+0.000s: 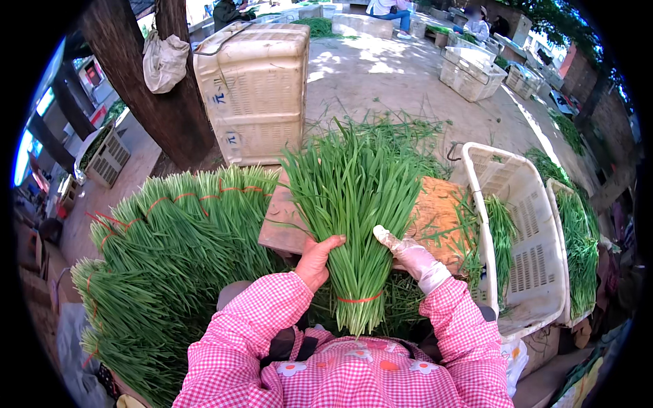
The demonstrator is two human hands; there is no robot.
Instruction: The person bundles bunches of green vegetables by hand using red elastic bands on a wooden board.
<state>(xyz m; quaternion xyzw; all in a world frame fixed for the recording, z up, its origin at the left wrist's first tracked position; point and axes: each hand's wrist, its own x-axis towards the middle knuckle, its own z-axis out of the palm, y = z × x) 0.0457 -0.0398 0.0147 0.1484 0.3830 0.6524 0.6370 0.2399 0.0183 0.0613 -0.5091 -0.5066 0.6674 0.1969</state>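
A thick bundle of green chives [354,211], tied near its cut ends by an orange rubber band [359,298], lies across a wooden board [435,217] with its leaf tips fanned away from me. My left hand [317,262] is bare and grips the bundle's left side. My right hand [413,257], in a thin pale glove, presses against the bundle's right side. Both arms wear pink checked sleeves.
A big pile of banded chive bundles [170,251] lies at my left. A white plastic crate [527,251] with some chives stands at my right, more chives [578,245] beyond it. An upturned cream crate [255,88] and a tree trunk [149,81] stand ahead. People sit far off.
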